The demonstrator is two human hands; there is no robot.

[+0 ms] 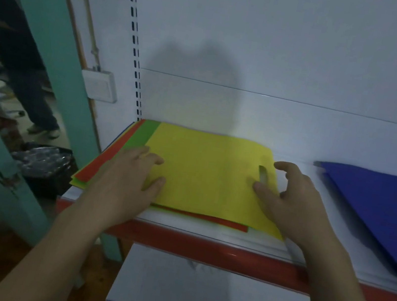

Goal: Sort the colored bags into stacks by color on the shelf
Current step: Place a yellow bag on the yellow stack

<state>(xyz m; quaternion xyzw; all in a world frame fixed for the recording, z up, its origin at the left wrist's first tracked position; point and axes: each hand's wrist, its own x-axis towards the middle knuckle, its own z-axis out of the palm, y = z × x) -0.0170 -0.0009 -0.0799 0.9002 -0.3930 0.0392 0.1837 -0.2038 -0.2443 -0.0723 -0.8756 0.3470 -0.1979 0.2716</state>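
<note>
1. Two hands reach over the red rim of the shelf (203, 244), which runs just nearer than the yellow bag (208, 178). That bag lies flat on top of a mixed pile at the shelf's left end.
2. At the bag's left edge the left hand (131, 173) rests palm down, with the fingers nearly straight. It grips nothing and only presses on the pile.
3. At the bag's right end the right hand (296, 199) has its thumb on the bag beside the handle slot (262, 176). Its fingers are spread and loosely curved over the bare shelf just right of the bag, and it holds nothing yet.
4. Under the bag a red bag (102, 161) shows along the near edge and to the left. A strip of green bag (143, 133) shows left of the yellow bag, toward its far corner.
5. The step in hand looks like taking the yellow bag off the pile.
   - The left palm should slide off the yellow edge onto the red and green, so that only the top sheet moves.
   - The right hand should pinch the bag at the slot and peel it up from the right.
   - Thin bags may cling, so check that only one comes up.
6. Well right of the bag lies a blue stack (378, 205), loosely fanned. The bare shelf between the two seems a fair spot for the yellow bags, and the bag should be laid there square.
7. Behind the bag stands the white back panel (284, 60).
</note>
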